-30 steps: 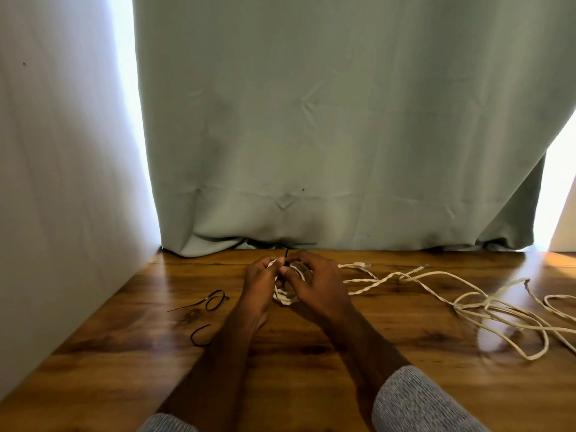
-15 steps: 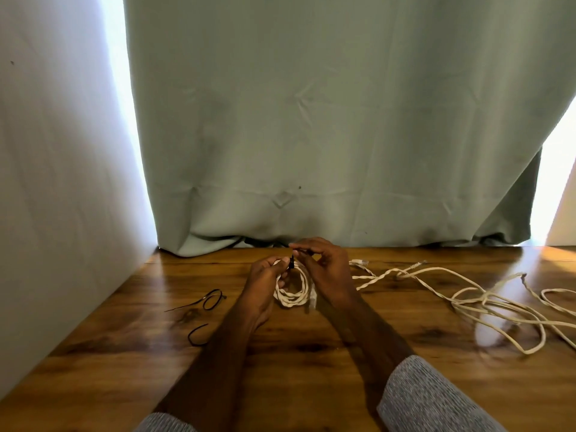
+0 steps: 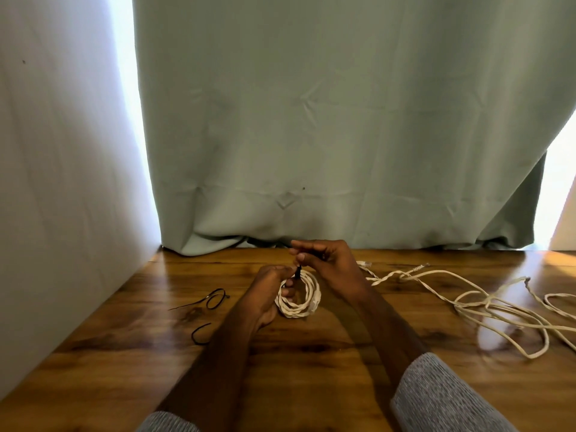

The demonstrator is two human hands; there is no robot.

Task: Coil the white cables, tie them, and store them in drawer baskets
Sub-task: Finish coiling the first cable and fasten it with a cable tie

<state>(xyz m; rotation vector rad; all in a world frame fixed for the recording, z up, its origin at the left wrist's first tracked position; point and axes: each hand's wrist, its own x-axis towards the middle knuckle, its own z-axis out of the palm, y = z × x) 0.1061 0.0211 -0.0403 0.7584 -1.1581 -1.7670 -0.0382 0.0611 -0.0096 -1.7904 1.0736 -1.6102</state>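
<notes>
Tech 1: Sleeves (image 3: pixel 442 397) nearest; status of hands?

Tech 2: Left hand (image 3: pixel 265 294) grips coiled white cable (image 3: pixel 304 302) on wooden table (image 3: pixel 311 385). Right hand (image 3: pixel 330 260) pinches black tie (image 3: pixel 298 271) above coil.

Tech 1: Beyond?

Tech 2: Spare black ties (image 3: pixel 212 302) left, loose white cables (image 3: pixel 486 304) right, green curtain (image 3: pixel 343 120) behind.

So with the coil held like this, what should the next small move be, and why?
Probably pull the black tie tight. The right hand pinches its end just above the coil, and the left hand holds the coil on the table. The tie sits at the coil's top but does not look cinched yet, though that is hard to tell. The loose cables lie waiting to the right.
</notes>
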